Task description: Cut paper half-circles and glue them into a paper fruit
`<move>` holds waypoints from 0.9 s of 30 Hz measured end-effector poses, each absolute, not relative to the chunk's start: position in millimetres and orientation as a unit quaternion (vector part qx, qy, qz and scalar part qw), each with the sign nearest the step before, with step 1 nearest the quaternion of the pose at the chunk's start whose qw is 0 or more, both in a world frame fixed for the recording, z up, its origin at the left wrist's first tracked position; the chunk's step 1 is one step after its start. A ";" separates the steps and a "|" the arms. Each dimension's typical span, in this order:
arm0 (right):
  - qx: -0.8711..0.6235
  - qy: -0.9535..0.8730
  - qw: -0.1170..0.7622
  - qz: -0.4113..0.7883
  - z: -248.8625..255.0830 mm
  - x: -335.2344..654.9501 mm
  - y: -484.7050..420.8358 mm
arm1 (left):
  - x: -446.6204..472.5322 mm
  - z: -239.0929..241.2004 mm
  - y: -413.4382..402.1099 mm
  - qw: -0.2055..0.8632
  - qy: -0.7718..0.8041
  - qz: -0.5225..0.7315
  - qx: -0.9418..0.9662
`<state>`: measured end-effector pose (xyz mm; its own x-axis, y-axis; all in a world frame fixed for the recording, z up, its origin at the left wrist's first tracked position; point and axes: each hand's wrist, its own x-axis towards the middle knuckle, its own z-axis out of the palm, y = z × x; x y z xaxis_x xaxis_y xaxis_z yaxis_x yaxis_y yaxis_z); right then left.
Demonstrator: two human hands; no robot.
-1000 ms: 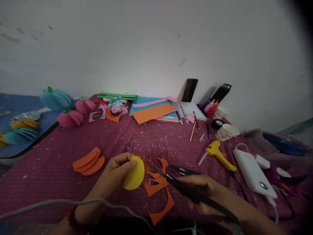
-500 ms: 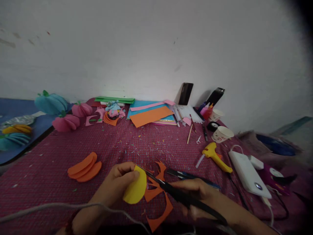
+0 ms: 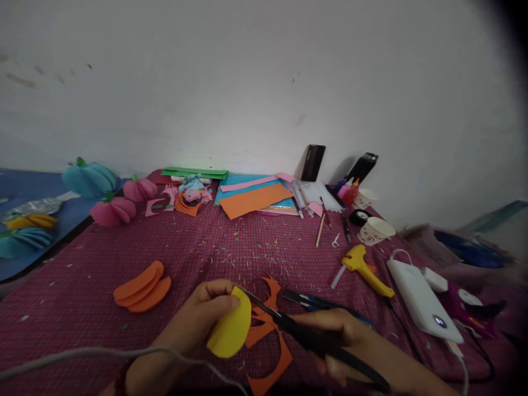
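Observation:
My left hand (image 3: pixel 210 308) pinches a rounded piece of yellow paper (image 3: pixel 231 329) between thumb and fingers. Black-handled scissors (image 3: pixel 305 334) are gripped in my right hand (image 3: pixel 340 335), their blades reaching to the upper edge of the yellow paper. Orange paper offcuts (image 3: pixel 274 355) lie on the cloth under and beside the blades. To the left rests a small stack of orange folded paper pieces (image 3: pixel 142 289). A dark blue-black tool (image 3: pixel 313 302), partly hidden by my right hand, lies just behind it.
A yellow glue gun (image 3: pixel 365 272) and a white power bank (image 3: pixel 424 300) lie on the right, near paper cups (image 3: pixel 375 231). Coloured paper sheets (image 3: pixel 256 199) are at the back. Paper pumpkins (image 3: pixel 113 212) stand at the left. A cable (image 3: pixel 82 355) crosses in front of my left forearm.
The view has tilted up slightly, so most things sit a little lower. My left hand and the yellow paper have shifted slightly; the scissors remain at its upper edge.

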<state>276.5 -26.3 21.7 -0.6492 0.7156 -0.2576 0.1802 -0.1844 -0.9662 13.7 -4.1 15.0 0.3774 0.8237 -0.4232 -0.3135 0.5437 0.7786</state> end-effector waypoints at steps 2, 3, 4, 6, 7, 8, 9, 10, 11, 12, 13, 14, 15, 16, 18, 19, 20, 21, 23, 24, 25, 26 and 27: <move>-0.375 -0.592 0.194 0.686 21.4 277.8 -26.5 | 13.8 15.3 -3.9 0.773 0.421 0.368 0.300; -0.379 -0.589 0.195 0.687 21.1 278.4 -26.8 | 13.8 15.4 -3.8 0.774 0.420 0.368 0.298; -0.382 -0.583 0.195 0.690 20.7 278.9 -27.3 | 13.7 15.3 -3.8 0.775 0.419 0.367 0.298; -0.381 -0.573 0.193 0.699 20.0 279.6 -28.3 | 13.5 14.6 -3.5 0.779 0.416 0.365 0.296; -0.378 -0.567 0.192 0.706 19.6 279.8 -28.6 | 13.3 13.9 -3.2 0.779 0.415 0.365 0.295; -0.374 -0.560 0.190 0.714 19.3 280.1 -28.8 | 13.1 13.1 -2.9 0.779 0.416 0.365 0.295; -0.371 -0.555 0.190 0.719 19.0 280.4 -28.8 | 12.8 12.1 -2.5 0.778 0.418 0.365 0.296; -0.372 -0.553 0.191 0.721 18.6 280.7 -28.7 | 12.5 11.1 -2.1 0.776 0.420 0.364 0.298; -0.374 -0.551 0.190 0.721 18.1 281.0 -28.4 | 12.1 10.2 -1.8 0.775 0.422 0.364 0.299; -0.378 -0.548 0.187 0.722 17.4 281.3 -28.2 | 11.7 9.5 -1.5 0.774 0.424 0.361 0.301; -0.381 -0.546 0.184 0.723 16.7 281.4 -28.2 | 11.3 9.1 -1.3 0.774 0.426 0.358 0.302; -0.381 -0.544 0.183 0.724 16.1 281.3 -28.3 | 10.9 8.9 -1.2 0.774 0.427 0.355 0.304; -0.380 -0.542 0.182 0.727 15.8 280.9 -28.5 | 10.6 9.0 -1.2 0.775 0.428 0.353 0.305; -0.379 -0.540 0.183 0.729 16.0 280.0 -28.9 | 10.2 9.2 -1.2 0.774 0.430 0.350 0.305; -0.373 -0.547 0.189 0.725 18.6 277.4 -28.7 | 9.3 9.4 -1.5 0.773 0.433 0.352 0.302; -0.369 -0.559 0.193 0.717 20.8 275.9 -27.6 | 8.6 9.1 -1.6 0.773 0.434 0.354 0.300; -0.365 -0.576 0.198 0.704 23.2 274.6 -25.3 | 7.7 8.5 -1.7 0.773 0.433 0.354 0.299; -0.363 -0.598 0.203 0.685 25.4 273.5 -21.7 | 6.5 7.6 -1.8 0.773 0.432 0.356 0.300; -0.373 -0.652 0.209 0.627 27.0 272.7 -9.5 | 3.1 5.1 -1.6 0.760 0.428 0.370 0.322; -0.389 -0.685 0.207 0.580 25.6 273.0 -1.0 | 0.9 3.9 -1.4 0.742 0.426 0.385 0.345; -0.411 -0.723 0.201 0.518 22.6 273.7 8.8 | -1.4 3.0 -1.2 0.718 0.424 0.405 0.376; -0.438 -0.761 0.195 0.437 18.0 274.6 19.5 | -3.6 2.6 -0.9 0.688 0.421 0.427 0.409; -0.465 -0.796 0.180 0.344 12.4 275.5 30.7 | -5.5 2.6 -0.9 0.658 0.417 0.448 0.438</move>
